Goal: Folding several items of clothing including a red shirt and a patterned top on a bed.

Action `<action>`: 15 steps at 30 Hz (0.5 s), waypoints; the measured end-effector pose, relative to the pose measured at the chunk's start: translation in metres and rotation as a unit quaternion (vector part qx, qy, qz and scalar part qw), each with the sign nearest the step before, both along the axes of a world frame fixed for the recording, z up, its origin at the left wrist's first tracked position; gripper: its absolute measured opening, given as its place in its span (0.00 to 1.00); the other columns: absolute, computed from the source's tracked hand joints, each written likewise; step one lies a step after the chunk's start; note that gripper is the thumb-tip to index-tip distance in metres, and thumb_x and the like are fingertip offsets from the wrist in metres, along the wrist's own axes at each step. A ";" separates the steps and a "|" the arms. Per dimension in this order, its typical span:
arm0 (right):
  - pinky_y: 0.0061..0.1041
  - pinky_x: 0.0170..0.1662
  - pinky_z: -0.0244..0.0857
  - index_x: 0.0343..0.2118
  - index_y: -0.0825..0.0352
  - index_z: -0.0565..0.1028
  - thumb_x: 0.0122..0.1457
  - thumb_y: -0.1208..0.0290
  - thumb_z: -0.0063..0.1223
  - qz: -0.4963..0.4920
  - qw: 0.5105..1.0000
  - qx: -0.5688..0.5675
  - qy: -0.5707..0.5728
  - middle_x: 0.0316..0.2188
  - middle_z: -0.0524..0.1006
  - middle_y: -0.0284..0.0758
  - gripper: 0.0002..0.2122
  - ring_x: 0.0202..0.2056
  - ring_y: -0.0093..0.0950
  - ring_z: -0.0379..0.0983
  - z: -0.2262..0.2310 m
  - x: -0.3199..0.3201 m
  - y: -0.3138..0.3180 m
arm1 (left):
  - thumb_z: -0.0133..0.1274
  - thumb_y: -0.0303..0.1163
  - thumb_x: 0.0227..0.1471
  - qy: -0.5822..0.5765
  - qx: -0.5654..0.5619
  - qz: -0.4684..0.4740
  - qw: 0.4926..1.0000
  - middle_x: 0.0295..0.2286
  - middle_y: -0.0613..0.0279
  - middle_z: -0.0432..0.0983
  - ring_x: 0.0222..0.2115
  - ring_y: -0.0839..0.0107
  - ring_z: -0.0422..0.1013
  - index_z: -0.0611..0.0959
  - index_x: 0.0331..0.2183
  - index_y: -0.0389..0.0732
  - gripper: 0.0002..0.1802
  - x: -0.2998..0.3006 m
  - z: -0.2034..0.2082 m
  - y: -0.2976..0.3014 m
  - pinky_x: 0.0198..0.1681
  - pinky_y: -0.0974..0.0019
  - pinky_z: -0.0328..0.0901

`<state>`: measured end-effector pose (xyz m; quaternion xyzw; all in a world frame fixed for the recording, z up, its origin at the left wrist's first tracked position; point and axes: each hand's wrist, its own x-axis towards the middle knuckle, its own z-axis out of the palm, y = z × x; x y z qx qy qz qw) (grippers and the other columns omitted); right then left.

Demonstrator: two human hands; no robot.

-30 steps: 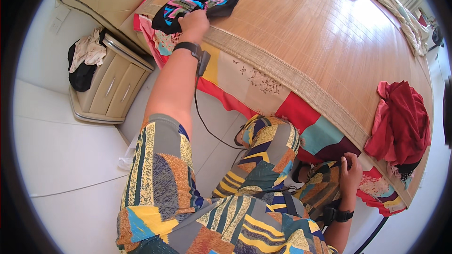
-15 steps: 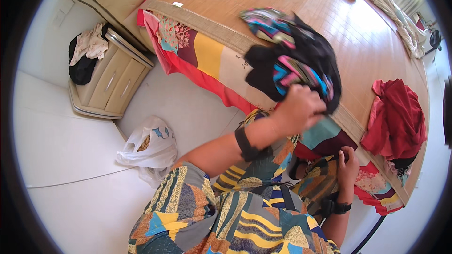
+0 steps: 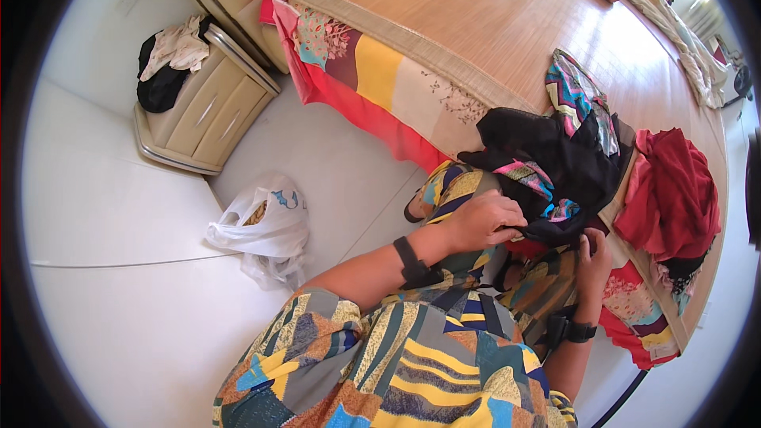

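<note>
Head view: black garment (image 3: 555,166) with bright zigzag panels, heaped at bed (image 3: 507,24) edge over the lap. Judged light, limp, non-fragile; best gathered at hem or bunched edge. Left hand (image 3: 483,222), forearm extended, fingers closed on lower edge. Right hand (image 3: 593,257) raised, fingers curled into cloth.

A white tiled floor (image 3: 119,269) fills the left side. A bed (image 3: 507,40) under a woven straw mat stretches far right, sunlit, with a colourful sheet hanging over its edge. A beige nightstand (image 3: 202,111) stands at far left; a white plastic bag (image 3: 265,226) lies near it.
</note>
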<state>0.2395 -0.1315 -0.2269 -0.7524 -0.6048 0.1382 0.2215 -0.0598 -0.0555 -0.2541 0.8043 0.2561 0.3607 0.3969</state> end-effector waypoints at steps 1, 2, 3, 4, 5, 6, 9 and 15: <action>0.32 0.45 0.69 0.43 0.67 0.74 0.64 0.71 0.50 -0.001 1.000 0.003 0.022 0.37 0.80 0.41 0.08 0.40 0.38 0.78 -0.002 0.003 0.000 | 0.61 0.30 0.46 0.002 0.028 -0.001 1.000 0.34 0.61 0.78 0.37 0.59 0.73 0.84 0.36 0.41 0.12 0.002 0.000 0.000 0.41 0.58 0.63; 0.32 0.45 0.69 0.43 0.67 0.74 0.64 0.71 0.50 -0.001 1.000 0.003 0.023 0.37 0.80 0.41 0.08 0.40 0.38 0.78 -0.006 0.006 -0.001 | 0.61 0.30 0.46 0.005 0.057 -0.002 0.998 0.34 0.61 0.79 0.37 0.60 0.73 0.84 0.36 0.41 0.12 0.004 -0.001 0.001 0.42 0.59 0.63; 0.29 0.46 0.69 0.44 0.68 0.75 0.66 0.72 0.48 -0.014 0.987 0.036 0.157 0.38 0.80 0.39 0.08 0.42 0.33 0.78 -0.005 0.002 0.000 | 0.61 0.30 0.46 0.007 0.057 -0.001 0.998 0.34 0.61 0.79 0.37 0.60 0.73 0.84 0.36 0.41 0.12 0.004 -0.002 0.001 0.42 0.59 0.63; 0.26 0.48 0.69 0.45 0.69 0.75 0.67 0.74 0.46 -0.027 0.955 0.068 0.287 0.39 0.80 0.37 0.08 0.43 0.28 0.78 -0.004 -0.003 0.002 | 0.61 0.30 0.45 0.007 0.060 0.001 0.998 0.34 0.62 0.79 0.38 0.60 0.73 0.84 0.36 0.42 0.12 0.003 -0.004 0.003 0.42 0.59 0.63; 0.25 0.51 0.68 0.46 0.72 0.74 0.69 0.75 0.43 -0.047 0.939 0.061 0.335 0.40 0.79 0.36 0.09 0.46 0.25 0.76 0.004 -0.003 -0.001 | 0.61 0.30 0.45 0.008 0.064 0.003 0.998 0.34 0.63 0.79 0.38 0.61 0.74 0.84 0.36 0.42 0.12 0.003 -0.005 0.004 0.42 0.59 0.63; 0.25 0.51 0.68 0.46 0.72 0.74 0.69 0.75 0.43 -0.048 0.938 0.058 0.337 0.40 0.79 0.36 0.09 0.46 0.25 0.76 0.020 -0.010 -0.001 | 0.61 0.30 0.45 0.011 0.062 0.003 0.998 0.34 0.63 0.79 0.38 0.61 0.74 0.84 0.36 0.42 0.12 0.002 -0.007 0.005 0.42 0.59 0.63; 0.29 0.52 0.68 0.47 0.74 0.74 0.66 0.77 0.45 0.062 0.916 0.144 0.368 0.40 0.79 0.40 0.10 0.44 0.29 0.76 0.078 -0.034 -0.013 | 0.61 0.29 0.45 0.012 0.064 0.021 0.998 0.35 0.63 0.80 0.39 0.61 0.74 0.84 0.36 0.42 0.12 -0.003 -0.009 0.004 0.43 0.59 0.64; 0.32 0.52 0.68 0.49 0.71 0.72 0.62 0.74 0.50 0.350 0.781 0.319 0.408 0.40 0.78 0.44 0.13 0.40 0.33 0.76 0.198 -0.067 -0.062 | 0.61 0.31 0.45 0.004 0.090 0.040 0.995 0.32 0.63 0.79 0.35 0.61 0.74 0.85 0.33 0.42 0.09 0.004 -0.009 0.009 0.41 0.60 0.63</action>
